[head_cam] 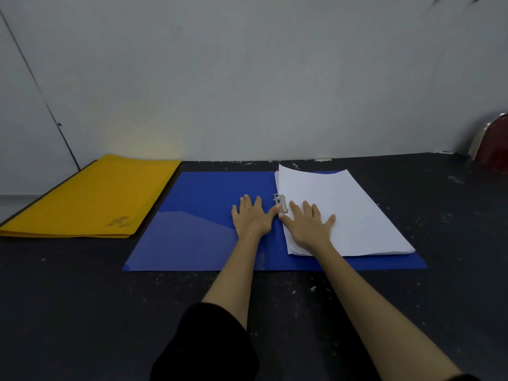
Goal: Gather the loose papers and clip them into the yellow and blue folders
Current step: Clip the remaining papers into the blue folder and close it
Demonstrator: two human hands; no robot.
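Observation:
The blue folder (pixel 198 215) lies open flat on the dark table. A stack of white papers (pixel 351 213) rests on its right half, the top left corner curling up. A grey metal clip (pixel 282 202) sits at the spine on the stack's left edge. My left hand (pixel 251 218) lies flat on the folder's left half, its thumb touching the clip. My right hand (pixel 309 225) presses flat on the papers, fingers spread, thumb at the clip's lower end. The yellow folder (pixel 96 199) lies closed at the far left.
The dark table (pixel 82 312) is speckled with white flecks and runs up to a grey wall. A red object with a chrome rim (pixel 492 144) stands at the far right edge. A black sleeve (pixel 209 345) covers my left upper arm.

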